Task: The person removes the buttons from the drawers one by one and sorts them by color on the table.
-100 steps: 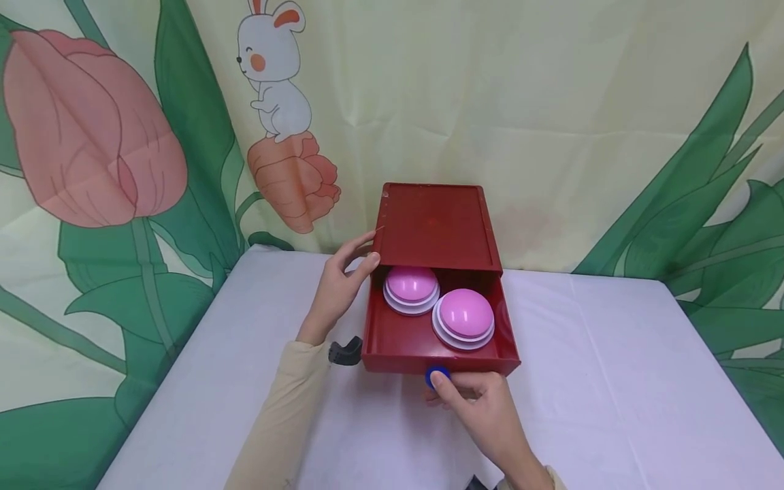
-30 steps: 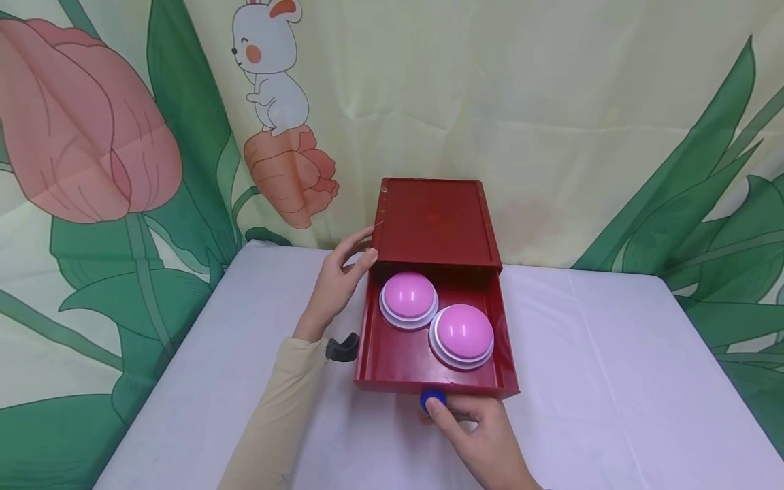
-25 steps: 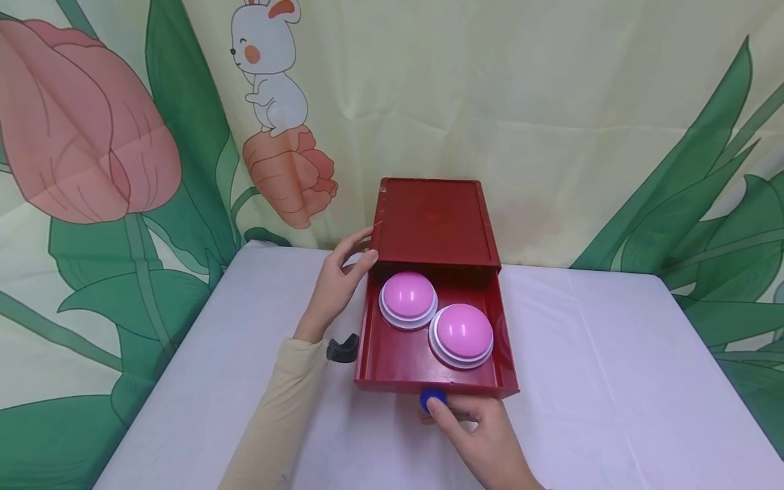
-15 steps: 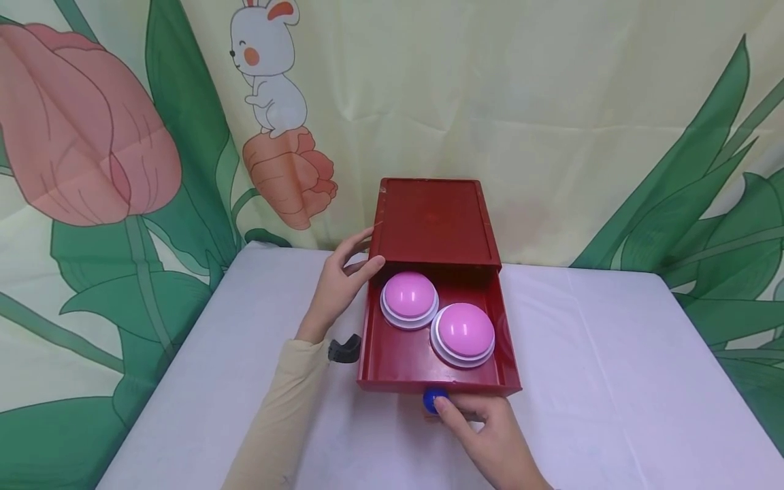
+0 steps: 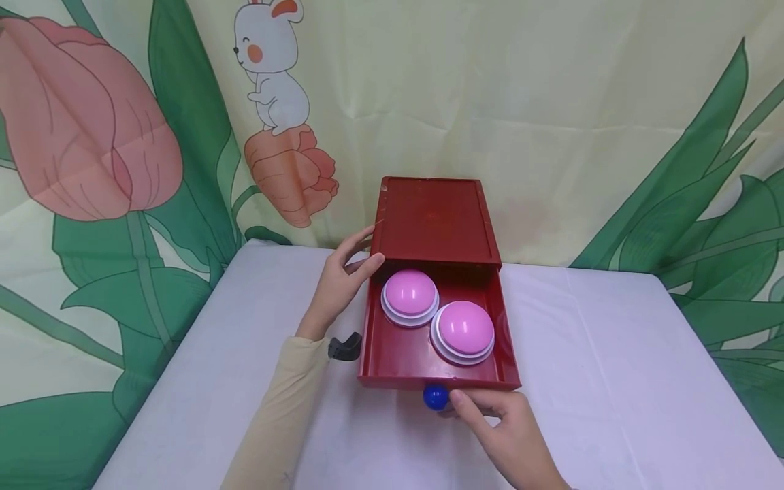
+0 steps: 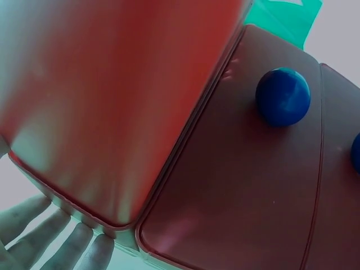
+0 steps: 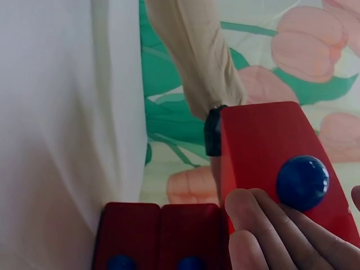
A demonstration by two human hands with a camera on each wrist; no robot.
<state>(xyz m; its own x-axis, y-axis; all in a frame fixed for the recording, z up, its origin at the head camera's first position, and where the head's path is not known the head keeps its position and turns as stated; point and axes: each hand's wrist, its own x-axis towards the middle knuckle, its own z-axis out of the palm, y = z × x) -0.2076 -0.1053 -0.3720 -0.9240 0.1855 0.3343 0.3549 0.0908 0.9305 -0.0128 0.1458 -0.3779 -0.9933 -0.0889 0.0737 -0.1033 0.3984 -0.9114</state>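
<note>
A red cabinet [image 5: 435,221] stands on the table with its top drawer [image 5: 398,364] pulled out. Two pink domed push buttons on white bases lie in it, one toward the back left [image 5: 410,292] and one toward the front right [image 5: 467,328]. My left hand [image 5: 337,289] rests against the cabinet's left side, thumb near the top's front edge. Just right of the drawer's blue knob [image 5: 436,397] is my right hand [image 5: 505,429]. In the right wrist view, its fingers [image 7: 270,230] lie extended beside the knob [image 7: 302,183], not wrapped round it.
Below the pulled-out drawer are further closed drawer fronts [image 7: 129,236] with blue knobs [image 6: 283,97]. A white cloth covers the table [image 5: 612,361]. Directly behind the cabinet hangs a printed curtain [image 5: 539,136]. A black wrist device [image 5: 345,347] sits by the left cuff.
The drawer came further out after 3.3 seconds ago, bringing both push buttons forward. Within the last half second my right thumb and fingers have slid rightward off the knob. My left hand stays in place.
</note>
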